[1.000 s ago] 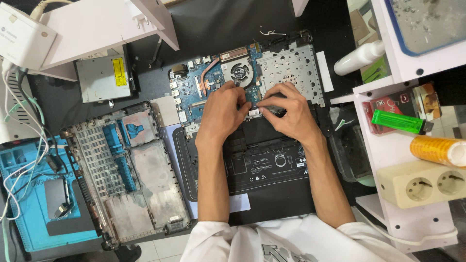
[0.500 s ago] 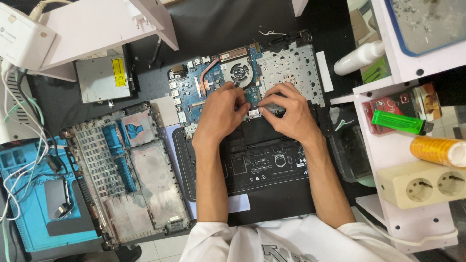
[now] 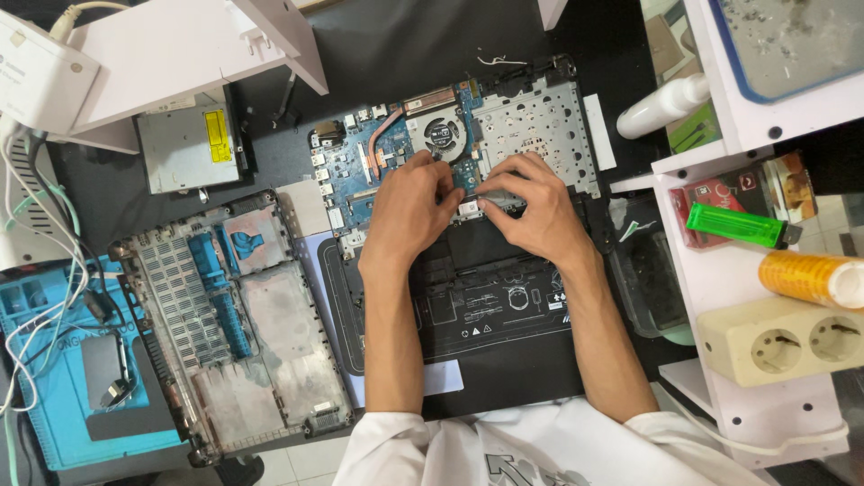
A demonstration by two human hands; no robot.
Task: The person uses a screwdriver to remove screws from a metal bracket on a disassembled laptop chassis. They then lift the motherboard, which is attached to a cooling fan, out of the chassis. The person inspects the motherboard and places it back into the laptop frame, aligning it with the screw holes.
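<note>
Black bench top fills the view, crowded with repair clutter, and at its middle lies an opened laptop, its inner side up, so that the blue board, the copper heat pipe and the round fan are bare to reach. Left of the laptop the removed bottom cover lies with its inside up, out of the way but close by; beyond that, farther left, a blue mat carries cables and small tools. Above and left of the laptop sits a silver optical drive, apart from the chassis. Right of the laptop a white shelf keeps small things within arm's reach: a green lighter, an orange tape roll and a beige double socket. Both hands meet over the laptop's middle, just below the fan. The left hand is curled, fingertips pressed down on the board's lower edge, seemingly to steady it. The right hand is likewise bent, thumb and forefinger pinching toward a small pale connector between the two hands. Whether the fingers actually grip it or only touch it I cannot tell. Neither hand is spread; both are half closed for fine work.
</note>
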